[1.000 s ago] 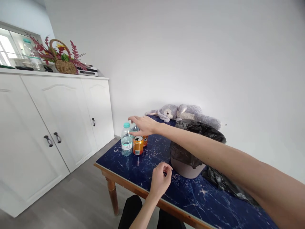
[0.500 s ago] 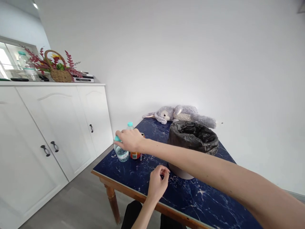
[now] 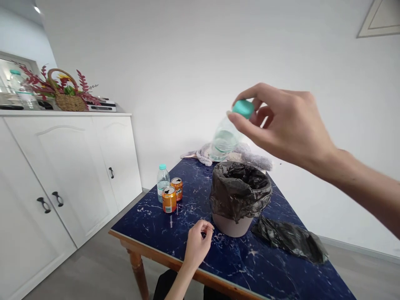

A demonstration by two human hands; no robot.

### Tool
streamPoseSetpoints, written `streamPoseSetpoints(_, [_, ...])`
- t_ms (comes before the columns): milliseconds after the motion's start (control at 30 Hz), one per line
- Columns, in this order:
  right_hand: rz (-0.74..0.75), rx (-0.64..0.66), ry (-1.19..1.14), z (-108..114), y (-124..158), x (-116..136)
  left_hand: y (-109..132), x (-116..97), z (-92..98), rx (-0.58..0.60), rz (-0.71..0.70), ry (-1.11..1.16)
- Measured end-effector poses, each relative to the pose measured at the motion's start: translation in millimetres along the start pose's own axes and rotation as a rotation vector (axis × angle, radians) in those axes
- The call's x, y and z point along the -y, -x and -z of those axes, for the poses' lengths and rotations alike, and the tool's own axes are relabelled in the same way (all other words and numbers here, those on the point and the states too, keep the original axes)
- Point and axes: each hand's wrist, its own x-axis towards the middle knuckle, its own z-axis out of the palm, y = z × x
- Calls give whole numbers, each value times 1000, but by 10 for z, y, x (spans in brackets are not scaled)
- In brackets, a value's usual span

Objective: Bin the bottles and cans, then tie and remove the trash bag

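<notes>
- The person's left hand (image 3: 198, 243) is hovering just above the front edge of the blue marbled table (image 3: 150, 246). Its fingers are curling in to meet the thumb, with nothing showing between them.
- The right hand (image 3: 281, 125) is reaching forward at head height, thumb and fingertips clamping the teal cap (image 3: 243, 108) of a clear plastic bottle (image 3: 223, 141). Gripped only at the cap, the bottle is tilting away and hanging in the air, appearing over the mouth of the waste bin (image 3: 233, 227).
- The bin is standing mid-table, its black liner folding over the rim and holding it open.
- A spare black bag (image 3: 289, 237) is lying crumpled just to the right of the bin.
- Two opened orange cans (image 3: 169, 199) and a small water bottle (image 3: 163, 181) are standing upright, clustering near the left edge.
- A grey plush toy (image 3: 203, 155) is lying along the far edge, by the wall.
- Beyond, a white cabinet (image 3: 62, 175) is carrying a flower basket (image 3: 67, 98).
</notes>
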Motion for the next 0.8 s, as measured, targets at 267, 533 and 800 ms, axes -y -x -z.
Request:
streamPoseSetpoints(267, [-124,326,69,-342,402,-548,-72,-124,-9,32,166,269])
streamPoseSetpoints(533, [-122,602,90,-832,718,-631,-335,-442,-191,-55,468,773])
streamPoseSetpoints(800, [-112,716,1,-1072,869,-573,-338,-315,-256,-125,348,739])
